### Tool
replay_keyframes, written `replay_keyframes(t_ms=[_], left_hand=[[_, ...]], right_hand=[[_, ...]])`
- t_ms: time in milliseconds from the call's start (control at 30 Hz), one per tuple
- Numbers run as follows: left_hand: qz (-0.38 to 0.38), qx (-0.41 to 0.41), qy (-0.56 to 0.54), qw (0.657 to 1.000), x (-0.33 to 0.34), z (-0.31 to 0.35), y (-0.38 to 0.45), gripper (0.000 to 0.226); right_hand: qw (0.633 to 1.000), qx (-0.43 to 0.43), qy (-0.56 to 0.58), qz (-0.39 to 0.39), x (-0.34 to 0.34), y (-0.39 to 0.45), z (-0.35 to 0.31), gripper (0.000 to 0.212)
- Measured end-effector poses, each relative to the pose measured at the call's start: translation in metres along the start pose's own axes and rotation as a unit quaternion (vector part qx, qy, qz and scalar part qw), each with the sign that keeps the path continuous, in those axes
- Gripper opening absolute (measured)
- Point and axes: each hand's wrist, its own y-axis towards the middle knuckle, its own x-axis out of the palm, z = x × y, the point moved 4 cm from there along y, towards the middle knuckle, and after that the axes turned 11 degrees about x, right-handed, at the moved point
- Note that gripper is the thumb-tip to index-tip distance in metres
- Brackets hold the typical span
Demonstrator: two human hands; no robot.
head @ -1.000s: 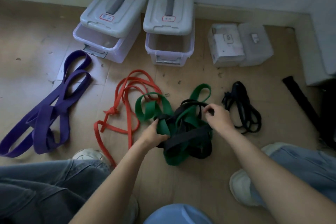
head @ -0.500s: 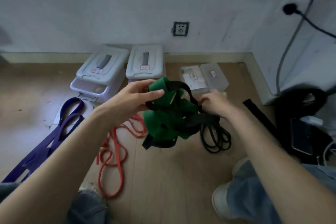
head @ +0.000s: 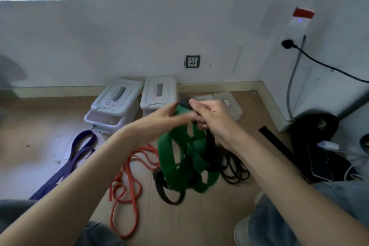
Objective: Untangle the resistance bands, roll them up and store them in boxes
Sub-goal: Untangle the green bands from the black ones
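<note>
A wide green band (head: 179, 158) tangled with a black band (head: 169, 195) hangs in the air in front of me. My right hand (head: 211, 118) grips the top of the tangle, fingers curled round the black strap. My left hand (head: 169, 118) pinches the green band beside it. On the floor lie a red band (head: 127, 187), a purple band (head: 73, 158) at the left and a thin black band (head: 235, 171) behind the tangle. Two lidded white boxes (head: 115, 104) (head: 158, 94) stand by the wall.
Two small clear boxes (head: 227, 104) sit right of the white ones. A black strap (head: 275, 142), a dark bag and cables (head: 323, 158) crowd the right corner. My knees and a shoe (head: 245, 231) are at the bottom edge.
Both hands lifted the green and black tangle off the floor and raised it higher. The hands came close together at its top, and the bands now hang down longer.
</note>
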Motion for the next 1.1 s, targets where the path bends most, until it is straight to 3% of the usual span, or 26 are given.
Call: replay_keyframes(t_ms=[100,167,233,300,367,400,433,500,567,600,667,767,833,900,933,1033,1100], left_hand=[[-0.016,-0.052,0.193,0.980,-0.006,-0.017,-0.013,0.034],[-0.037,-0.053,0.224,0.973,-0.013,-0.027,-0.025,0.018],[-0.050,-0.045,0.133,0.989,-0.011,-0.027,-0.040,0.018],[-0.040,-0.008,0.011,0.999,-0.008,-0.015,-0.042,0.025],[0.001,0.033,-0.051,0.998,-0.006,-0.002,-0.038,0.018],[0.032,0.044,-0.066,0.996,-0.005,0.003,-0.035,0.016],[0.060,0.052,-0.081,0.994,-0.004,0.005,-0.031,0.016],[0.103,0.055,-0.107,0.987,-0.003,0.004,-0.027,0.018],[0.130,0.048,-0.160,0.977,-0.004,0.001,-0.024,0.017],[0.140,0.044,-0.200,0.969,-0.005,0.000,-0.022,0.015],[0.143,0.036,-0.284,0.947,-0.008,0.000,-0.020,0.017],[0.122,0.044,-0.353,0.926,-0.014,0.004,-0.020,0.019],[0.138,0.061,-0.305,0.940,-0.025,0.001,-0.019,0.026],[0.132,0.031,-0.207,0.969,-0.030,-0.011,-0.022,0.044],[0.094,-0.017,-0.164,0.982,-0.023,-0.023,-0.024,0.050],[-0.072,-0.106,-0.047,0.991,0.019,-0.071,-0.035,0.044],[-0.059,-0.094,0.125,0.986,0.025,-0.096,-0.032,0.026]], right_hand=[[0.986,0.025,-0.137,0.090,-0.010,0.002,0.001,0.050],[0.976,0.030,-0.142,0.164,-0.039,0.001,-0.004,0.048],[0.972,0.038,-0.125,0.194,-0.060,-0.001,-0.016,0.044],[0.959,0.070,-0.240,0.136,-0.059,0.000,-0.020,0.036],[0.886,0.134,-0.441,0.049,-0.047,-0.004,-0.006,0.030],[0.855,0.138,-0.499,0.035,-0.041,-0.009,0.000,0.038],[0.854,0.128,-0.504,0.027,-0.037,-0.013,0.002,0.044],[0.908,0.098,-0.404,-0.062,-0.026,-0.024,0.003,0.043],[0.920,0.113,-0.328,-0.183,-0.010,-0.037,0.009,0.054],[0.919,0.108,-0.320,-0.201,-0.003,-0.042,0.013,0.062],[0.936,0.055,-0.321,-0.133,0.008,-0.040,0.025,0.065],[0.970,0.002,-0.242,-0.015,0.013,-0.034,0.033,0.029],[0.994,0.028,-0.107,0.020,0.003,-0.029,0.027,0.008],[0.997,0.064,0.025,0.023,-0.007,-0.024,0.017,0.012],[0.995,0.075,0.064,0.017,-0.009,-0.023,0.013,0.013],[0.990,0.123,0.061,0.015,-0.004,-0.023,0.017,0.014],[0.988,0.138,0.051,0.047,-0.007,-0.025,0.021,0.016]])
